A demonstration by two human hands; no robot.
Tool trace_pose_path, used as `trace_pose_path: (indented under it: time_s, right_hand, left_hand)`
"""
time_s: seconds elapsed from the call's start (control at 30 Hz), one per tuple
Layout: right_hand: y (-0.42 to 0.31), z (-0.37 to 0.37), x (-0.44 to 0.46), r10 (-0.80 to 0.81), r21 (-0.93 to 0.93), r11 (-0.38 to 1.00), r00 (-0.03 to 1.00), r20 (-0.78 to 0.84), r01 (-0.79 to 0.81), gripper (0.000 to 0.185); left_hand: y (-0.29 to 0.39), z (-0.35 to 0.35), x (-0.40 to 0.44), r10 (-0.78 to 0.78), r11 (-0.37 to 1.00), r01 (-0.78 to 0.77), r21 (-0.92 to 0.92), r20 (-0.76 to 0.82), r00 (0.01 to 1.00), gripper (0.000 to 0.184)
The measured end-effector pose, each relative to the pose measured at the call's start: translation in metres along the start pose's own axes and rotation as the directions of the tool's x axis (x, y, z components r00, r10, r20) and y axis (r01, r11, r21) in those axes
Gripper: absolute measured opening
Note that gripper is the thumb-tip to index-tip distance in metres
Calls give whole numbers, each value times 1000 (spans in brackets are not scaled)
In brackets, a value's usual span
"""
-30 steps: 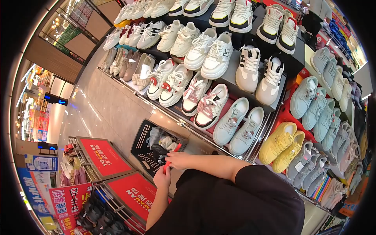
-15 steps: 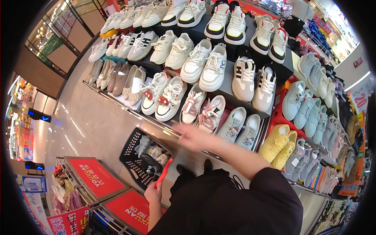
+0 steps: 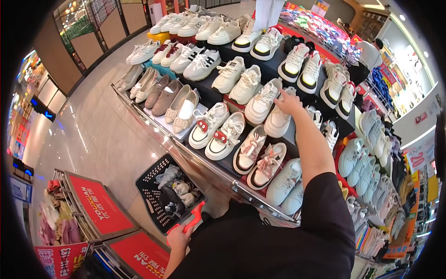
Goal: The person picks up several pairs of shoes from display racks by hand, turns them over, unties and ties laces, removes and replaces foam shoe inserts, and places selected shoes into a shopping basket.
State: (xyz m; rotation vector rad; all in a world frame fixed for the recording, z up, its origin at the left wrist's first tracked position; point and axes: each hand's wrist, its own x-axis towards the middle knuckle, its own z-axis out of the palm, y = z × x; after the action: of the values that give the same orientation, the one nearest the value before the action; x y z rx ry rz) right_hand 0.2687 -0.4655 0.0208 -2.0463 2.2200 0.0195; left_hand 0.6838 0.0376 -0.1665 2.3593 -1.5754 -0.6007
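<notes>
My left hand [image 3: 178, 238] is closed round the red handle [image 3: 197, 215] of a black perforated basket [image 3: 147, 186]. Inside the basket lie a grey plastic bag, a dark item and some whitish items. My right arm reaches up over the shoe display, and my right hand [image 3: 289, 102] is at the upper part of a white sneaker [image 3: 277, 122], fingers partly bent. Whether the fingertips grip the shoe cannot be made out. Its mate, another white sneaker [image 3: 261, 103], stands just to the left.
Rows of shoes stand on a tiered rack with a metal rail [image 3: 241, 188] in front. Red sign boards [image 3: 100, 204] on another rack are at the lower left. Teal shoes [image 3: 350, 156] stand on the right. A person [image 3: 369, 58] is in the far background.
My right hand has left the basket handle and moved up and right to the white sneaker. My left hand still holds the handle. The view has shifted.
</notes>
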Motion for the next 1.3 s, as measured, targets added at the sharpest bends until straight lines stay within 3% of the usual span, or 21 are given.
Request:
trace_pose_path:
  time_s: [0.13,0.2,0.3,0.33,0.37,0.43,0.5,0.57,0.63,0.7,0.73,0.77,0.83,0.9,0.93,1.0,1.03,1.1,1.13,1.23,1.3]
  right_hand:
    - [-2,8,32,-89,91,992,996,-14,90,79]
    - [3,17,47,-151,379,912,988,-45,156,79]
    - [11,22,47,-131,473,864,985,-113,170,74]
    - [11,19,40,-120,476,858,976,-181,193,51]
    - [12,15,33,-127,472,859,975,-180,199,51]
    - [13,3,12,-163,539,813,975,-152,220,43]
    - [15,-1,-13,-181,544,792,958,-224,277,34]
    - [0,-14,-63,-124,661,707,964,-234,251,30]
    - [-19,-23,-118,-136,728,624,957,-256,283,29]
    - [-42,-22,-169,-150,783,532,946,-288,323,34]
    - [-49,2,-178,-204,820,357,894,-399,448,33]
    - [-58,-5,-204,-251,724,557,913,-322,408,30]
    - [-73,-2,-233,-498,541,500,736,-458,676,27]
    - [-86,-5,-258,-658,387,401,555,-508,830,27]
    - [-93,-5,-268,-658,409,394,563,-499,823,27]
    - [-104,-5,-286,-785,291,244,364,-501,925,25]
    - [-108,-5,-295,-787,312,242,374,-491,919,25]
    - [-112,-3,-310,-806,248,246,339,-484,937,21]
    - [-108,0,-314,-838,229,275,349,-418,934,29]
    - [-109,-25,-329,-838,205,304,363,-407,930,35]
    - [-103,-38,-328,-863,195,261,319,-392,946,42]
  left_hand:
    - [-3,6,-2,27,999,-26,32,-52,998,36]
    - [-2,5,-3,33,999,-32,21,-61,998,35]
    - [-1,2,0,42,999,-42,1,-47,998,36]
    - [0,0,-1,37,999,-37,1,-21,999,37]
    - [1,-3,0,31,1000,-31,-3,-23,999,37]
    - [3,-12,2,-40,999,44,-17,148,988,39]
    - [7,-20,9,50,997,-43,-57,122,991,41]
    - [33,-48,10,184,983,-183,25,-76,980,42]
    - [59,-63,25,215,973,-221,-60,-95,972,41]
    - [83,-71,46,113,791,-85,-606,7,994,51]
    - [93,-74,60,179,673,-102,-732,28,983,60]
    - [104,-77,77,241,537,-103,-837,35,970,70]
    - [135,-86,113,363,208,-168,-963,-84,928,83]
    - [161,-93,135,497,-78,-72,-994,-102,862,95]
    - [156,-97,141,602,-40,43,-998,10,798,98]
    - [143,-98,149,765,54,207,-977,174,620,104]
    - [151,-106,144,791,-39,321,-946,167,589,105]
    - [148,-97,136,823,-161,334,-929,60,564,94]
    - [148,-91,136,819,-200,366,-909,50,571,92]
    - [152,-78,140,777,-301,496,-815,92,623,86]
    - [151,-69,145,753,-338,558,-758,138,644,83]
